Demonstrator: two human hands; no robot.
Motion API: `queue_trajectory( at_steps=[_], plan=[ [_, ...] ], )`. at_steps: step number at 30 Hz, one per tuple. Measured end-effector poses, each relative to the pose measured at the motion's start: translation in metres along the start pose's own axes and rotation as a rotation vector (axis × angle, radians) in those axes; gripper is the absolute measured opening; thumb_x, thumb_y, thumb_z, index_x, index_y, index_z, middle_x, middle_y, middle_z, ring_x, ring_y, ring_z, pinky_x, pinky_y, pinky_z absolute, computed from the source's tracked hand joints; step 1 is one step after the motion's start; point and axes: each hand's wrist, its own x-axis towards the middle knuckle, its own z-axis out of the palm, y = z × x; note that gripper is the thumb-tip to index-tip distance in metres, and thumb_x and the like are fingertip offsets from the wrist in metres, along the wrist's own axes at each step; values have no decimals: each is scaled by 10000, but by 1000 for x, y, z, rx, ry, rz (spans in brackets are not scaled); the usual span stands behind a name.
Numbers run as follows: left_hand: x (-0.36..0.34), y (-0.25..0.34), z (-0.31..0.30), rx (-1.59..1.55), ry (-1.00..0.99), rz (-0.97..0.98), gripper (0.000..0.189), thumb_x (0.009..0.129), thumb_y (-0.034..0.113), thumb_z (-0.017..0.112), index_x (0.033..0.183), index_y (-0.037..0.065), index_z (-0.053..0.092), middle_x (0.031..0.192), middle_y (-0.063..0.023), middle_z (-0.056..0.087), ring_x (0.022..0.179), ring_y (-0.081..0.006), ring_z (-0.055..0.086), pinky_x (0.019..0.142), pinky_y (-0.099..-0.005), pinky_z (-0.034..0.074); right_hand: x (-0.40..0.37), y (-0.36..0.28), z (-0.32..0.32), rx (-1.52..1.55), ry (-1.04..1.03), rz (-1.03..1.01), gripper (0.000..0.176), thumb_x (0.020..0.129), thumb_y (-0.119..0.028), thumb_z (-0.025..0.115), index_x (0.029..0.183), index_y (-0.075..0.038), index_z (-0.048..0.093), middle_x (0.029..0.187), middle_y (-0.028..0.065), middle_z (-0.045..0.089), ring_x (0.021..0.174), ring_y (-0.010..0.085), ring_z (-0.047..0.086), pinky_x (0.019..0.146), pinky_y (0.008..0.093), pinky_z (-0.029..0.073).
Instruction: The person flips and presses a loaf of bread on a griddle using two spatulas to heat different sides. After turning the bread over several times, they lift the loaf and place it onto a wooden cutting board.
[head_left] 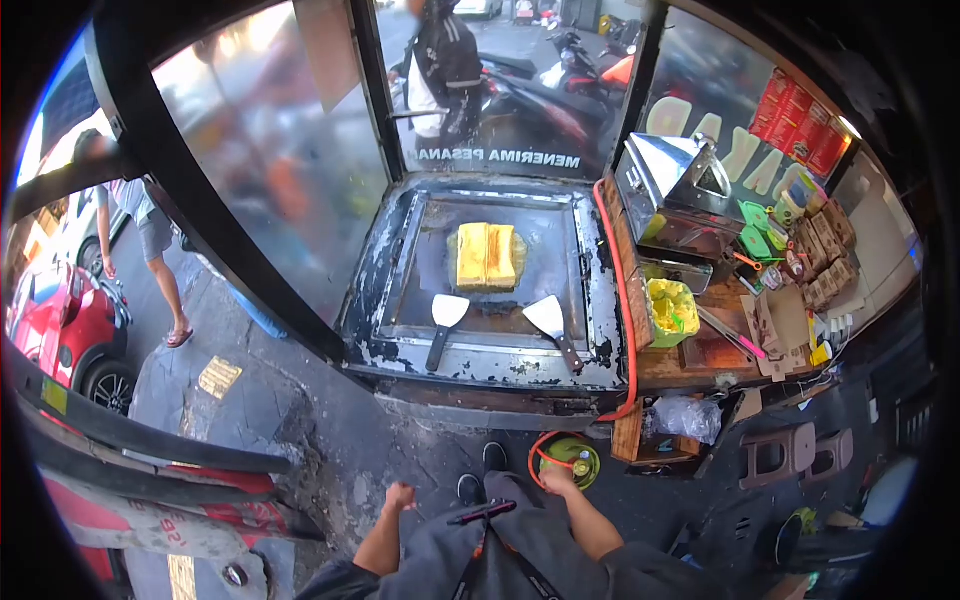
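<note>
Two thick, spongy-looking bread slabs (486, 256) lie side by side at the middle of the flat, dark metal griddle plate (438, 222), their yellow tops browned in patches and a straight seam running near to far between them. Greasy film spreads around them. On the near part of the plate rest two spatulas with flat, pale, flared blades: the left spatula (448, 316) has a straight black handle, and the right spatula (549, 320) slants, its darker handle reaching the worn, chipped frame (480, 368). Nearer still, well apart from the bread, the left hand (400, 496) hangs with fingers curled inward; whether its grip is pressed together I cannot tell. The right hand (554, 481) overlaps the near rim of a round green bucket (582, 462) circled by an orange band; whether its grip pinches anything I cannot tell. A smooth orange hose (631, 350) runs along the right side of the griddle, beside a rough wooden surface (690, 381) carrying a yellow-green plastic tub (672, 312) and a shiny, angular metal box (680, 190).
</note>
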Motion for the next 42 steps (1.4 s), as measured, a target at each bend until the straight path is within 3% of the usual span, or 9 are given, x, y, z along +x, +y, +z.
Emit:
queue_trajectory(
  at_steps=[2,4,8,14,17,20,26,34,42],
  plan=[
    [12,8,-9,368,130,385,225,805,196,517,774,24,660,732,-112,689,572,-188,671,609,-329,554,-3,-33,-9,403,71,42,179,818,-145,617,968,-59,667,705,48,635,548,124,583,469,278,463],
    [22,27,-12,60,100,245,208,798,193,532,788,33,665,738,-99,692,584,-197,674,644,-340,555,0,-55,-20,403,110,0,188,820,-108,622,998,-56,653,687,39,622,543,123,574,461,275,458],
    [36,67,-17,4,3,68,186,798,180,552,814,34,667,747,-80,694,611,-223,683,676,-370,558,4,-76,-40,364,80,98,186,856,-137,599,1026,-78,645,766,34,655,609,120,615,527,280,506],
    [49,87,-23,566,62,476,205,797,162,546,861,18,678,868,-161,687,809,-317,682,725,-415,555,44,-30,-61,406,98,161,177,834,-148,611,995,-86,649,769,35,665,615,138,628,526,299,513],
    [64,90,-17,640,100,383,225,776,167,547,877,21,684,929,-190,673,913,-360,652,750,-435,549,47,-15,-71,432,137,146,184,790,-111,600,964,-99,657,736,27,652,585,140,614,499,312,503],
    [70,92,-16,357,207,274,261,774,206,536,870,12,682,950,-215,662,930,-389,638,761,-460,538,40,-9,-78,347,123,216,186,838,-166,599,1005,-104,651,813,45,677,646,148,641,545,316,520],
    [72,104,-20,255,25,134,354,812,264,463,907,3,682,1006,-249,643,982,-405,614,822,-456,510,34,-2,-75,409,65,299,180,824,-182,601,982,-107,640,809,37,666,665,150,629,558,316,507],
    [77,102,-16,383,77,228,348,802,241,452,895,0,684,992,-247,647,967,-395,624,823,-449,508,32,-9,-75,421,30,245,213,814,-166,599,1017,-104,619,814,31,654,657,145,611,546,307,491],
    [61,114,-26,292,50,201,306,783,246,483,807,28,696,882,-199,678,884,-361,656,765,-425,527,43,4,-68,336,-89,200,166,774,-182,622,900,-91,678,778,40,651,658,166,623,555,310,505]
  ],
)
